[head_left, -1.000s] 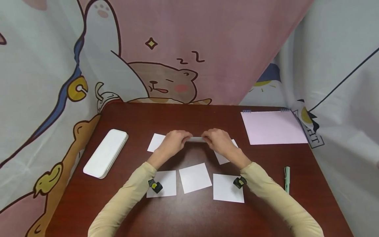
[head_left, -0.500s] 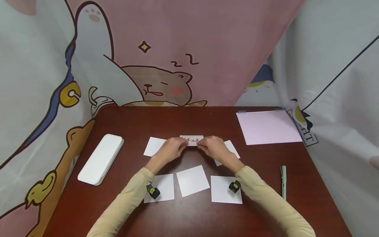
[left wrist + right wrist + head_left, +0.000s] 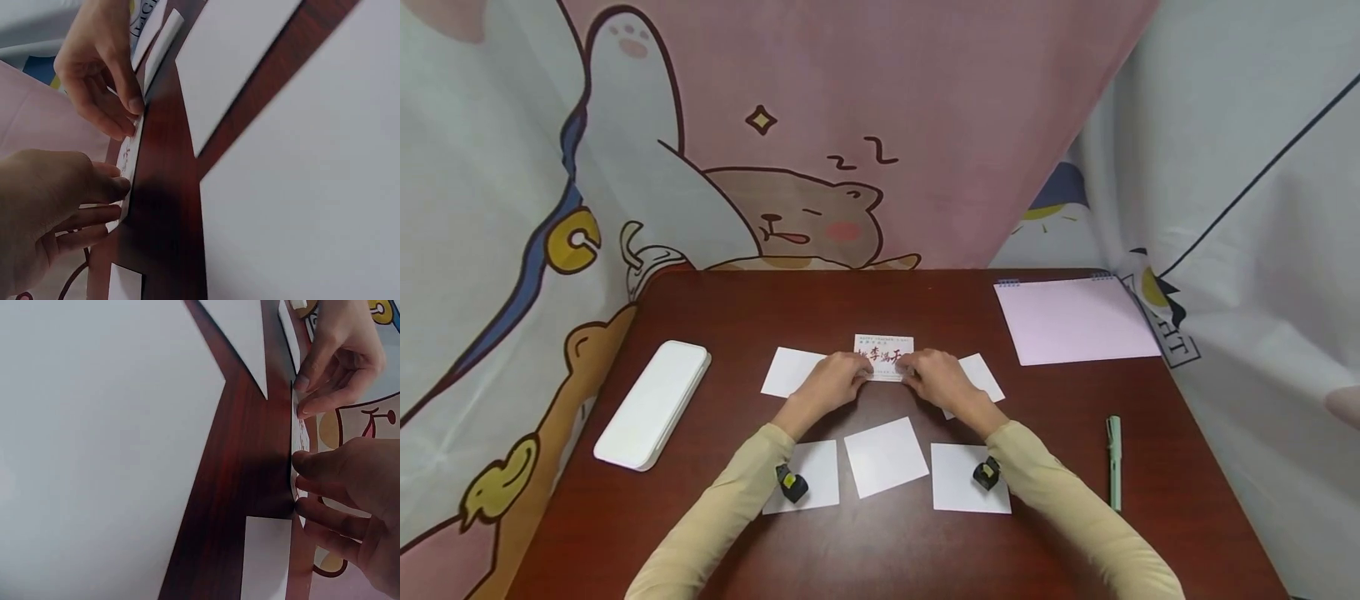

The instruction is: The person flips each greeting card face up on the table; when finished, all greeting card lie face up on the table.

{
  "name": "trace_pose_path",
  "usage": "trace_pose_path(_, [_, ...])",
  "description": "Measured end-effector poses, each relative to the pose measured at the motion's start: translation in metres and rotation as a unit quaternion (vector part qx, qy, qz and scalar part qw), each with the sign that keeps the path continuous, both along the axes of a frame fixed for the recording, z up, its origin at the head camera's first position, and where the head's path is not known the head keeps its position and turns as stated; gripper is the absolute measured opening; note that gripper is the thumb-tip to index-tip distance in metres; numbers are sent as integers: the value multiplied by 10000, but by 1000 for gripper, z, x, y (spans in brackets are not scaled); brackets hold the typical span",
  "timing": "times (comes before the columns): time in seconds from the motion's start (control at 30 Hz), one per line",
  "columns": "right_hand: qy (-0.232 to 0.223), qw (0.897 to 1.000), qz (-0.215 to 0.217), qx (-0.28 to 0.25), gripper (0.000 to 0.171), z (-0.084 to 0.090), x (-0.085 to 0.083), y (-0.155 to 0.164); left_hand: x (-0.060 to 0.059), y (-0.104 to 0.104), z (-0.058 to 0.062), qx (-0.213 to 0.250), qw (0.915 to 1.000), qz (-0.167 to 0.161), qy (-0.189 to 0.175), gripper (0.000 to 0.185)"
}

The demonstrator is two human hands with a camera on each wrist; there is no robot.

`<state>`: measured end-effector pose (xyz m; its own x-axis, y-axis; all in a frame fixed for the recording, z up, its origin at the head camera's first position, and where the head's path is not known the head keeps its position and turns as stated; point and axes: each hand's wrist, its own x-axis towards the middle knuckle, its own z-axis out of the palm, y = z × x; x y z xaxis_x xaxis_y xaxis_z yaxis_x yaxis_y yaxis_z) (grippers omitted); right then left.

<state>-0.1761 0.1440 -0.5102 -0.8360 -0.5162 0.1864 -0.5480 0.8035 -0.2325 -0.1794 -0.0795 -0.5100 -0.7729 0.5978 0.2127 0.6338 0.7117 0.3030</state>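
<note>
A white card (image 3: pixel 883 343) with red handwritten characters lies far side of the middle of the table, almost flat. My left hand (image 3: pixel 835 377) pinches its near left corner between thumb and fingers, and my right hand (image 3: pixel 938 379) does the same at the near right corner. Both wrist views show the thumbs along the card's near edge, with the fingertips over its face. Beyond my left wrist lies a blank white card (image 3: pixel 788 372); another blank card (image 3: pixel 981 375) is partly hidden behind my right hand.
Nearer me are three blank cards: a left one (image 3: pixel 816 475), a tilted middle one (image 3: pixel 886 457) and a right one (image 3: pixel 958 483). A white case (image 3: pixel 651 404) is at left. At right are a pink spiral pad (image 3: pixel 1075 323) and a green pen (image 3: pixel 1114 462).
The card, seen edge-on a second ago, has tipped down so that its red writing faces up. Both hands have come slightly lower with it. The head view has shifted a little.
</note>
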Motion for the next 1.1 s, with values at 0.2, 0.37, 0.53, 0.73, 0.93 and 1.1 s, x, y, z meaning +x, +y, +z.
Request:
trace_pose_path(0.2, [-152,9998,104,-54,26,-2,-2,4,-1,2,-2,29,10000,44,-77,14])
trace_pose_path(0.37, [-334,9984,330,-311,30,0,-1,12,-1,2,0,18,9999,96,-82,15])
trace_pose_path(0.53, [-659,9963,357,-419,38,12,2,29,0,5,2,-244,9995,166,99,14])
trace_pose_path(0.73, [-1245,9922,88,-5,56,26,-2,63,2,33,14,-382,9991,51,173,23])
trace_pose_path(0.93, [-1572,9854,-143,634,83,31,-5,89,8,82,21,-731,9969,-73,-271,49])
trace_pose_path(1.1, [-1686,9808,-216,956,92,29,-3,98,15,118,15,-1325,9894,-54,-594,69])
